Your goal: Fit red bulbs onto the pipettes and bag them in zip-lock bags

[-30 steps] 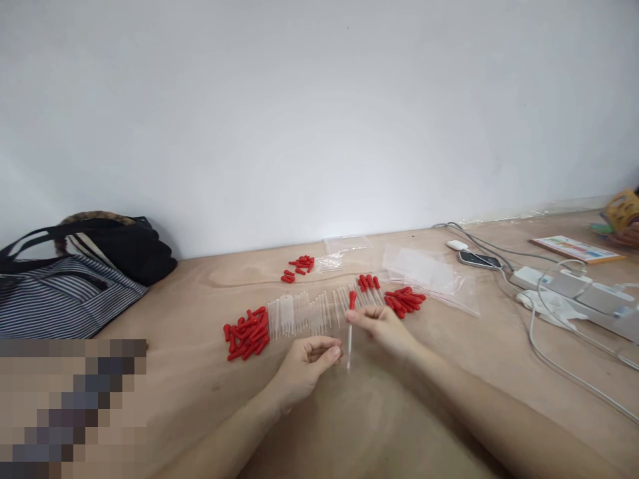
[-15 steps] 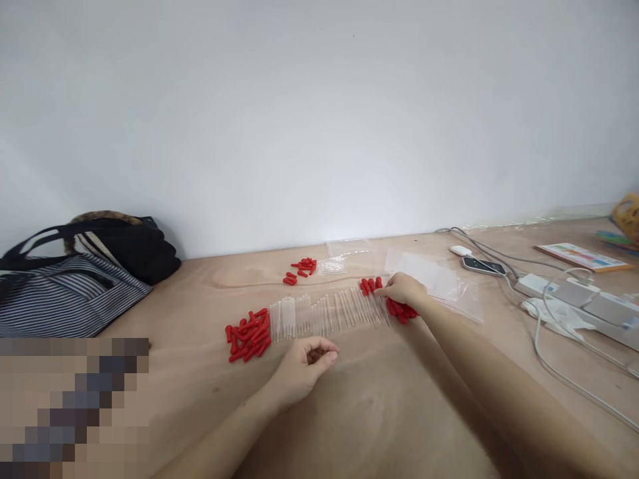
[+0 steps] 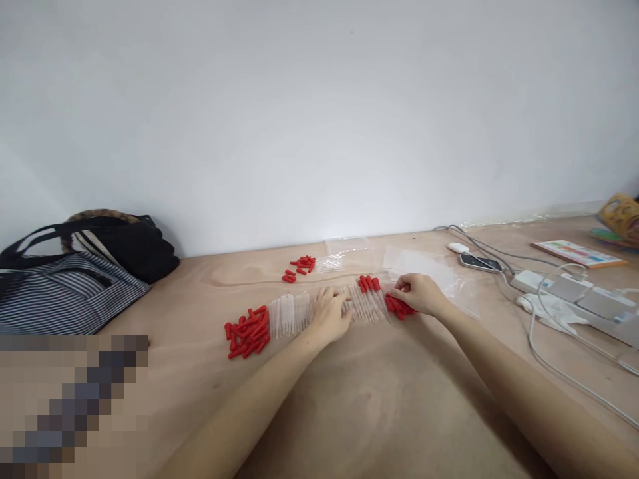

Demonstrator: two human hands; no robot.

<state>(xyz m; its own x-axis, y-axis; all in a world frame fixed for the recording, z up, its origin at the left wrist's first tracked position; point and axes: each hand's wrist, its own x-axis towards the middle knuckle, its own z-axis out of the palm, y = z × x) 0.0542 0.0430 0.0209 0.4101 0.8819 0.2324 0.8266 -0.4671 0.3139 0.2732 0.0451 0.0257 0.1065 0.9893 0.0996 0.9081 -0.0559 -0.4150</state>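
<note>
A row of clear glass dropper tubes (image 3: 287,314) lies side by side on the wooden table. My left hand (image 3: 332,315) rests over the middle of the row, fingers stretched out and apart, hiding some tubes. Three red rubber bulbs (image 3: 369,283) sit at the upper ends of tubes on the right. Beyond the row's right end is a small pile of red bulbs (image 3: 398,307). My right hand (image 3: 418,293) is at that pile's upper edge, fingers bent and tips together; what they pinch is hidden. A larger heap of red bulbs (image 3: 248,334) lies at the row's left end.
Farther back are finished-looking red-bulbed droppers (image 3: 303,263) beside a clear plastic bag (image 3: 349,245). More flat bags (image 3: 424,266) lie behind my right hand. A power strip (image 3: 574,293) with cables and a phone-like device (image 3: 480,263) are right; a striped bag (image 3: 70,293) is left.
My left hand has moved up and forward from in front of the row onto the tubes, its fingers opening out. My right hand has shifted from the bulbs on the tubes to the right-hand pile.
</note>
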